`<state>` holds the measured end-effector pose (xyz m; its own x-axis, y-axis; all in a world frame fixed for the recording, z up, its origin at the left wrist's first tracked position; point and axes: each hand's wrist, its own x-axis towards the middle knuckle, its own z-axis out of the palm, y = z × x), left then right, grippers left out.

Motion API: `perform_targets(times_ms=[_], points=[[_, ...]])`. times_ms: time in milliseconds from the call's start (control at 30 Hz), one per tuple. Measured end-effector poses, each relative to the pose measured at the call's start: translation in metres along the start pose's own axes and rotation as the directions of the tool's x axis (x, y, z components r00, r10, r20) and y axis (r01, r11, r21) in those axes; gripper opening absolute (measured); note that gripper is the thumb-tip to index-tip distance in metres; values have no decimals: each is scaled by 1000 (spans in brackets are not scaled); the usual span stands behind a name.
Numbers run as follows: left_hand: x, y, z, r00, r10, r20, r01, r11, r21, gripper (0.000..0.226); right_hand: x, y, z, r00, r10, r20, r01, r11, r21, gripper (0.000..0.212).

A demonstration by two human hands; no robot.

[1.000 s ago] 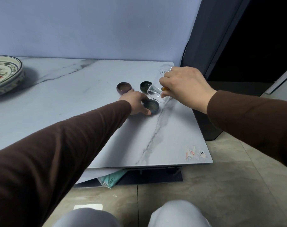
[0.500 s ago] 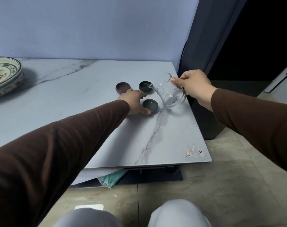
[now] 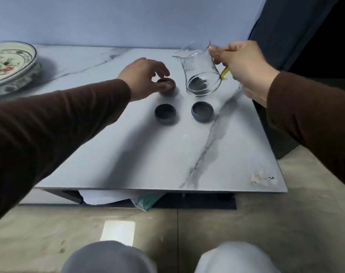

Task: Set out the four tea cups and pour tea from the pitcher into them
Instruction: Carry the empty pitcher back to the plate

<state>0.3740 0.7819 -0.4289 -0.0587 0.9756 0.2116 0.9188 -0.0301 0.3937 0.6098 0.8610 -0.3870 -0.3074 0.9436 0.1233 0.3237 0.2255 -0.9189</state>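
Glass pitcher [image 3: 201, 75], now lifted upright from pouring, gripped by right hand [image 3: 244, 67]; left-hand fingers [image 3: 163, 86] have shifted to pinch the brown clay cup [image 3: 166, 85], likely next filled.

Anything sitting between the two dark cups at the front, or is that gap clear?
In the head view, only bare marble table shows between the front-left cup and the front-right cup; they stand apart, not touching.
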Motion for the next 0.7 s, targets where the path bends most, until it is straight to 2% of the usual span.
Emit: perform_targets(times_ms=[167, 367, 533, 700], points=[[8, -40, 0, 997, 17, 73, -18, 1000, 19, 39, 29, 0, 20, 997, 7, 71, -7, 1000, -6, 32], [8, -47, -28, 980, -88, 177, 89, 996, 0, 40, 38, -26, 39, 983, 128, 135, -126, 992, -19, 34], [-6, -33, -95, 946, -195, 260, 201, 980, 3, 41, 33, -97, 43, 951, 233, 201, -238, 971, -4, 37], [-38, -25, -191, 894, -325, 309, 340, 940, 6, 42, 16, -186, 59, 913, 315, 260, -328, 945, 5, 35]])
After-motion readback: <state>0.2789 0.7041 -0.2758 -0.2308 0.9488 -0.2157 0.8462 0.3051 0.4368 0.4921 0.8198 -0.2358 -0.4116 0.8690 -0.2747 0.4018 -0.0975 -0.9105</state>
